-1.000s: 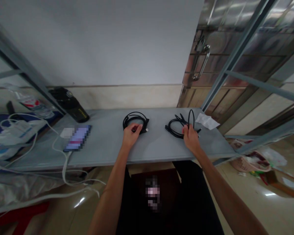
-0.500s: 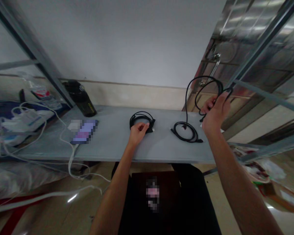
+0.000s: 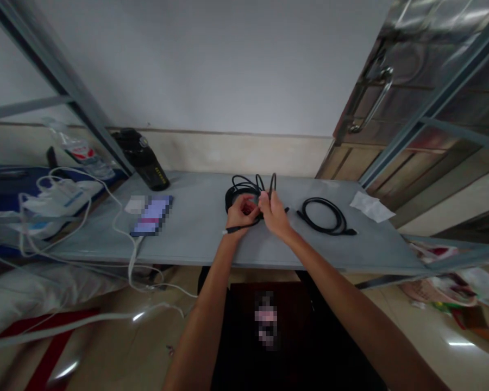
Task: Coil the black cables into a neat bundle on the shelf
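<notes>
Both my hands are together over the middle of the grey table. My right hand (image 3: 272,210) is closed on a looped black cable (image 3: 273,182), whose loops stand up above the fingers. Beside it, my left hand (image 3: 241,213) is pinched round part of the black cable, with a cable end sticking out below the wrist side. Under and behind my left hand lies a coiled black cable (image 3: 229,199), partly covered. To the right, another black cable (image 3: 305,217) lies in a flat ring on the table.
The grey table (image 3: 195,239) carries a phone (image 3: 152,215), a black bottle (image 3: 146,163) and white cords at the left. White paper (image 3: 372,206) lies at the right end. Metal posts (image 3: 424,111) flank both sides, with a wall behind.
My right hand has come in from the far right to the middle with its looped cable, beside my left hand. The white paper at the right is now uncovered.
</notes>
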{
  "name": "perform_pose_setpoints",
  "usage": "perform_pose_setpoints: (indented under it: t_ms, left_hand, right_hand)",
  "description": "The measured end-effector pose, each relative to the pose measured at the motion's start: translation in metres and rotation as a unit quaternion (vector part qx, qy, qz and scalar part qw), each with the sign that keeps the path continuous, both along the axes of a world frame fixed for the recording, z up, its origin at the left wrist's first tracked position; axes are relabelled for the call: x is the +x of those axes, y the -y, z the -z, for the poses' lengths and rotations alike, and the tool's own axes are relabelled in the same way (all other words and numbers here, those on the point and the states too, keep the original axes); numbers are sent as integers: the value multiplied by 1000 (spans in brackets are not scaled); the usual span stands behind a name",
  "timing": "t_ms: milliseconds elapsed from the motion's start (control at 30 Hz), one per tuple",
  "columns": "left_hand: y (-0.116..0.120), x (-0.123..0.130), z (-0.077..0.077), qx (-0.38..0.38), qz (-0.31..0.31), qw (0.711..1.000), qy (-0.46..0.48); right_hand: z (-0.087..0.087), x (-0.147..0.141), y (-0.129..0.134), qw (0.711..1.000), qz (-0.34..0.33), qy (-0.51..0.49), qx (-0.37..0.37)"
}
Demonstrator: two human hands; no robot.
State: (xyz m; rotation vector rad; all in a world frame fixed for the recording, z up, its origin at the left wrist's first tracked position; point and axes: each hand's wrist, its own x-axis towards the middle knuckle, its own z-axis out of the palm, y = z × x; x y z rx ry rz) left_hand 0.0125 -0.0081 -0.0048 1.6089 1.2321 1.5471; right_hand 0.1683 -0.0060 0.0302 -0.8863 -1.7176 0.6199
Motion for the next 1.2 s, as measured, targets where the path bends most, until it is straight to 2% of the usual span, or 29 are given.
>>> perform_pose_setpoints:
  t_ms: [100,233,400,600,733,867,1000,1200]
  left_hand:
    - [1,-4,2,24,-4,998,-53]
    - [3,-6,3,44,26,997,-62]
    - [-3,-9,8,35,67,996,-42]
    - [-11,-14,14,21,60,997,-37]
    - [-4,-13,9,31,60,998,-1]
    - [3,-12,3,29,57,998,-10]
    - [1,-15,2,-5,63,997,-34]
    - [4,-18,3,21,60,997,-34]
  right_hand:
    - [30,-1,2,994,-23,104,34]
    - [42,1,3,982,-45,166,76]
    - [37,4,6,975,-73,194,85]
    - [30,6,10,972,-100,198,83]
    - [31,6,9,979,-79,175,66]
    - [31,5,9,981,-47,177,56]
    - [28,7,10,974,-70,202,70]
    - [24,8,10,976,-84,190,68]
